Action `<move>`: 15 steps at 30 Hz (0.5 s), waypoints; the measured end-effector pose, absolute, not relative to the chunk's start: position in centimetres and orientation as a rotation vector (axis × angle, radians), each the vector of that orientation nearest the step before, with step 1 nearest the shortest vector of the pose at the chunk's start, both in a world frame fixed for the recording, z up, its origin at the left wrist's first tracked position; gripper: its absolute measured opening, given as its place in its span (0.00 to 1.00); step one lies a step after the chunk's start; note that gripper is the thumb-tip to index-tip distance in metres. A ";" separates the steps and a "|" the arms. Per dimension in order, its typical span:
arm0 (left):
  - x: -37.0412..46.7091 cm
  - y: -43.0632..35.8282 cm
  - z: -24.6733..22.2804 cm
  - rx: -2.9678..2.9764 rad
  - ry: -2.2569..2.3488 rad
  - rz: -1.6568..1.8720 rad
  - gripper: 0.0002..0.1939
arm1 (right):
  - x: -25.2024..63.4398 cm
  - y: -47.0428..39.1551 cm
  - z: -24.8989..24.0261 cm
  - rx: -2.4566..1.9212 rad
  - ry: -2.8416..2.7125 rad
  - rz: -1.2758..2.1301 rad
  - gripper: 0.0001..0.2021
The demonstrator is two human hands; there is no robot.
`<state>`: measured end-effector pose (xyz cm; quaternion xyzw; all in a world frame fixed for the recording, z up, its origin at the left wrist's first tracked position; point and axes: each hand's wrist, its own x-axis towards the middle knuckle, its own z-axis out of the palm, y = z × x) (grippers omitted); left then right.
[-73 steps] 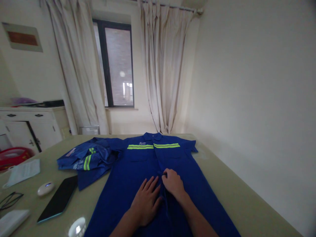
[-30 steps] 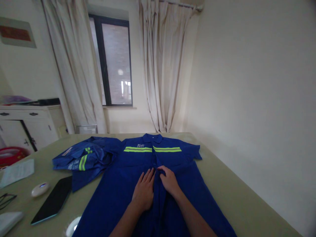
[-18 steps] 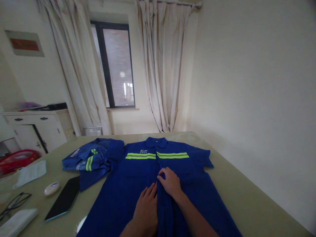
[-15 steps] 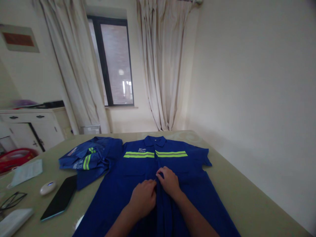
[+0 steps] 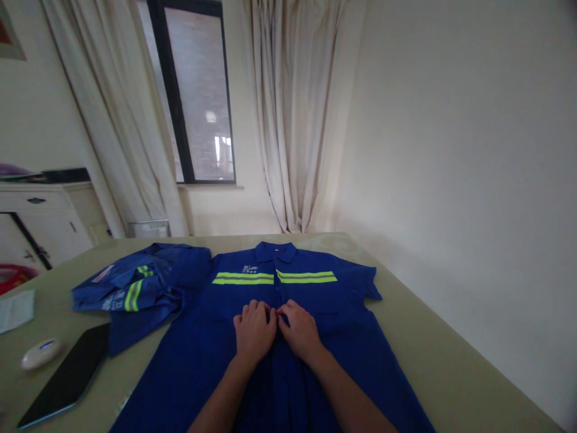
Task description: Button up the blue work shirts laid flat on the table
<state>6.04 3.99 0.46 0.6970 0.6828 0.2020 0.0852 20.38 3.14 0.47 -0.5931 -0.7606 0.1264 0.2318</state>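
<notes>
A blue short-sleeved work shirt (image 5: 351, 337) with yellow-green reflective stripes lies spread on the table, collar at the far end. At its front placket, below the stripes, my left hand (image 5: 256, 331) and my right hand (image 5: 298, 329) meet with their fingertips almost touching. Both hands are closed in a pinch on the shirt's front edge. A small button shows on the placket just above them. Whether a button sits between the fingertips is hidden.
A second blue garment (image 5: 157, 279) lies crumpled left of the shirt. Nearer on the left are a dark phone or tablet (image 5: 67, 376), a white oval device (image 5: 41, 353) and a pale sheet (image 5: 17, 311). A wall (image 5: 473, 210) borders the table (image 5: 406, 319) on the right.
My left hand has moved up the placket to meet my right hand, its fingertips now beside the right ones. The view has turned slightly to the right.
</notes>
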 end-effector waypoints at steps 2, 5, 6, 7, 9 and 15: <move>6.0 4.0 0.7 2.063 1.979 0.587 0.15 | 20.3 3.2 0.4 -1.636 -2.066 0.328 0.10; 5.6 4.4 1.0 2.008 1.872 0.599 0.14 | 20.4 3.1 0.3 -1.583 -2.037 0.302 0.10; 5.4 4.6 1.1 1.991 1.855 0.610 0.14 | 20.4 3.1 0.3 -1.555 -2.029 0.304 0.10; 5.3 4.7 1.0 1.977 1.843 0.617 0.14 | 20.4 3.1 0.3 -1.528 -2.021 0.310 0.10; 5.0 4.9 0.9 1.962 1.825 0.632 0.14 | 20.5 3.2 0.2 -1.482 -1.994 0.330 0.10; 4.8 4.9 0.2 1.959 1.782 0.756 0.11 | 20.8 4.0 0.1 -1.328 -1.836 0.510 0.09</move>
